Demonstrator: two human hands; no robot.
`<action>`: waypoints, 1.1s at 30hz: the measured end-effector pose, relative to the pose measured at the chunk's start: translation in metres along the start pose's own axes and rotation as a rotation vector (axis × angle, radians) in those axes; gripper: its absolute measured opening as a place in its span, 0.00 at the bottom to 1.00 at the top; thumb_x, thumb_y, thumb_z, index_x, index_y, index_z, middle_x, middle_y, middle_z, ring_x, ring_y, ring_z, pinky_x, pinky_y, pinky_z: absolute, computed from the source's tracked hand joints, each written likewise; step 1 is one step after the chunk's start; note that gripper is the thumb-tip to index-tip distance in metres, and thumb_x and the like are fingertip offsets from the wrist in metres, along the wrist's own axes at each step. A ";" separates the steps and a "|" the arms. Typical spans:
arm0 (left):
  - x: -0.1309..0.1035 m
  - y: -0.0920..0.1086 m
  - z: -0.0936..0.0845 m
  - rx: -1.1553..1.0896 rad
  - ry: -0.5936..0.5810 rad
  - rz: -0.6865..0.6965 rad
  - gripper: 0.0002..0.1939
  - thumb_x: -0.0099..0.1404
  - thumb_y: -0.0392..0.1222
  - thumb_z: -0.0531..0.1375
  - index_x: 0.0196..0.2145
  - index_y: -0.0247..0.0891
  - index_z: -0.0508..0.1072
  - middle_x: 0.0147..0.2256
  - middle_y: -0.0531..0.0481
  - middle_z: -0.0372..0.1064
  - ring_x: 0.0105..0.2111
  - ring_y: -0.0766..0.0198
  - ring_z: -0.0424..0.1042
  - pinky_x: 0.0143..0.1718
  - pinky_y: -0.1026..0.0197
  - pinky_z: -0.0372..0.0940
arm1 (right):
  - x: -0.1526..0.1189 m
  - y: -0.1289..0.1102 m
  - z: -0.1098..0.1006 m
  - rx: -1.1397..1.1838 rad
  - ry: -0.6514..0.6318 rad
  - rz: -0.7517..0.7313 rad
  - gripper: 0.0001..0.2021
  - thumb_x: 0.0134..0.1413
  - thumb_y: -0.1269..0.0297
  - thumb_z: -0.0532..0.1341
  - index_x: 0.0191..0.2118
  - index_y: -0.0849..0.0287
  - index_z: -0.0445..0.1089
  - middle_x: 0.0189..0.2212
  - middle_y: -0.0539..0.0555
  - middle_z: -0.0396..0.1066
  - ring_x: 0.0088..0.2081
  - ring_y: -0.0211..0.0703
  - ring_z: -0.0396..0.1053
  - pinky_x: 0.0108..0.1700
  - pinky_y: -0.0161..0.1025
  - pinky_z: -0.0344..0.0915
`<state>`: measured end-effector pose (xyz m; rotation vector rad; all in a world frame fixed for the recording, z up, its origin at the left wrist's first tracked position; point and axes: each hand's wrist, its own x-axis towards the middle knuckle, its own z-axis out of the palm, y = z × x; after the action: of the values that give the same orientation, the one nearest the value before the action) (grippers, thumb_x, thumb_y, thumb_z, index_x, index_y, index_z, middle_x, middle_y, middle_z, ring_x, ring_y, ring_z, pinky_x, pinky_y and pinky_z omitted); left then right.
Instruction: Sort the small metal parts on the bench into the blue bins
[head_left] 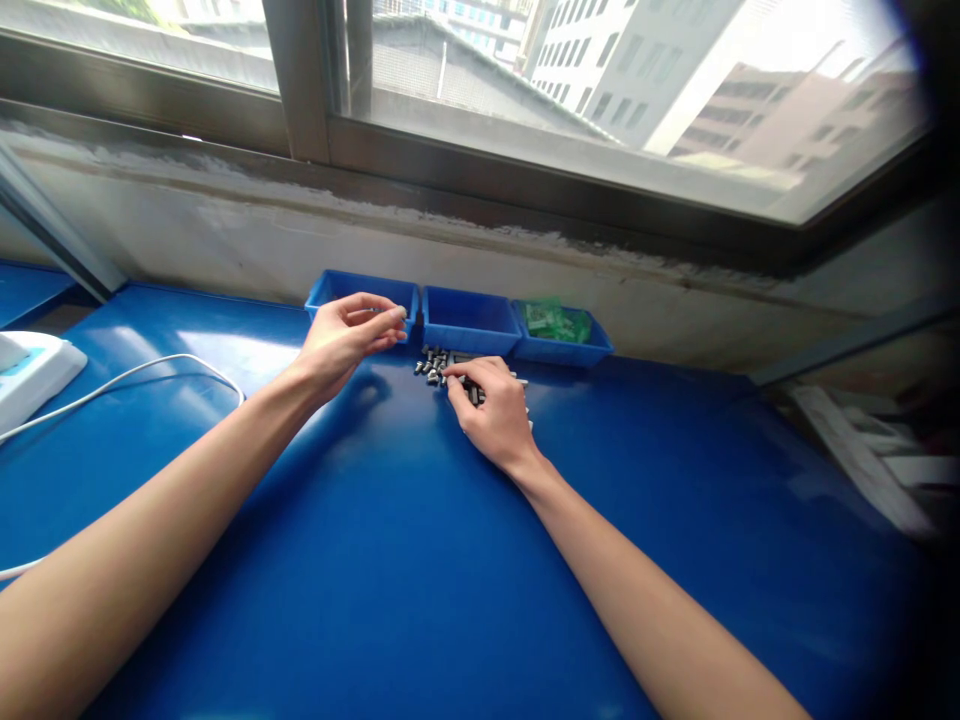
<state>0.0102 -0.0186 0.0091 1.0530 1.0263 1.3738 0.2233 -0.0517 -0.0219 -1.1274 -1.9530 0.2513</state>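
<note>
My left hand (346,340) hovers above the blue table (390,560), just in front of the left blue bin (330,288). Its thumb and fingers are curled toward each other; whether something small sits between them I cannot tell. My right hand (491,405) rests on a pile of small dark metal parts (433,365) on the table, fingertips pinching into the pile. The pile lies right in front of the middle blue bin (469,322).
A third blue bin (592,350) at the right holds green bagged items (555,320). A white device (34,370) with a white cable (150,372) sits at the left edge. A wall and window run behind the bins. White strips (862,450) lie off the table's right.
</note>
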 end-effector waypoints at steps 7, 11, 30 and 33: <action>0.010 -0.003 -0.009 -0.056 0.313 0.168 0.13 0.54 0.40 0.71 0.35 0.32 0.76 0.32 0.46 0.78 0.35 0.63 0.80 0.46 0.61 0.74 | 0.000 0.002 0.001 0.003 0.004 0.010 0.07 0.59 0.71 0.62 0.36 0.55 0.77 0.35 0.53 0.80 0.43 0.49 0.72 0.49 0.47 0.68; 0.007 -0.006 -0.007 0.162 0.209 0.214 0.13 0.58 0.44 0.69 0.38 0.34 0.78 0.30 0.46 0.79 0.33 0.59 0.80 0.39 0.59 0.76 | 0.000 0.002 0.001 0.008 -0.001 0.009 0.07 0.59 0.71 0.62 0.36 0.54 0.77 0.35 0.52 0.80 0.43 0.49 0.72 0.49 0.47 0.68; 0.004 -0.018 -0.013 1.188 -0.504 0.610 0.10 0.66 0.38 0.59 0.40 0.37 0.81 0.39 0.46 0.79 0.38 0.57 0.77 0.42 0.59 0.69 | 0.000 0.002 0.000 -0.012 -0.016 0.006 0.07 0.60 0.71 0.61 0.36 0.55 0.77 0.36 0.53 0.80 0.43 0.49 0.71 0.49 0.46 0.68; 0.002 -0.019 -0.012 1.184 -0.486 0.606 0.09 0.67 0.39 0.59 0.38 0.37 0.80 0.37 0.46 0.77 0.36 0.59 0.76 0.40 0.59 0.69 | 0.000 0.001 0.000 -0.013 -0.013 0.003 0.07 0.60 0.71 0.61 0.36 0.55 0.77 0.35 0.53 0.80 0.43 0.49 0.72 0.49 0.46 0.68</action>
<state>0.0028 -0.0155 -0.0122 2.5848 1.1763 0.7499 0.2241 -0.0511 -0.0229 -1.1398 -1.9667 0.2480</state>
